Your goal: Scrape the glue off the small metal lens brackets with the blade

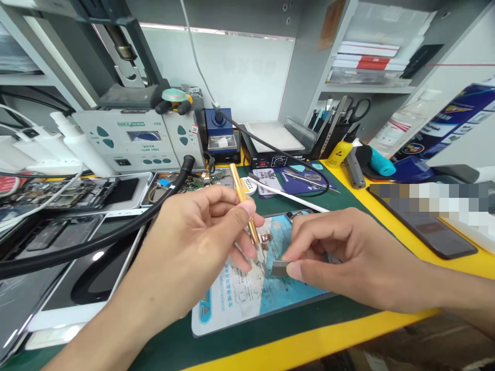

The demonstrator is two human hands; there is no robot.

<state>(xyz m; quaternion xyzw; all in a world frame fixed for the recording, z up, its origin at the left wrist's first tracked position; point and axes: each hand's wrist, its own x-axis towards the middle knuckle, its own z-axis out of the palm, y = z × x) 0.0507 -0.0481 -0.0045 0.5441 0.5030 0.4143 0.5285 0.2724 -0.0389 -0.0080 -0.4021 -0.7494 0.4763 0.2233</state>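
My left hand (201, 232) grips a thin gold-coloured tool (243, 198) like a pen, its tip pointing down. The tip meets a small grey metal part (279, 268) that my right hand (340, 252) pinches between thumb and fingers. Both hands hover just above a blue and white work mat (240, 299). A few small copper-coloured pieces (266, 239) lie on the mat just behind the tool tip.
Opened phones and tablets (73, 242) cover the left side, crossed by a thick black hose (116, 232). A grey rework station (131, 139) and a small blue unit (221, 135) stand behind. A tool holder with scissors (340, 121) and a dark phone (429, 229) sit to the right.
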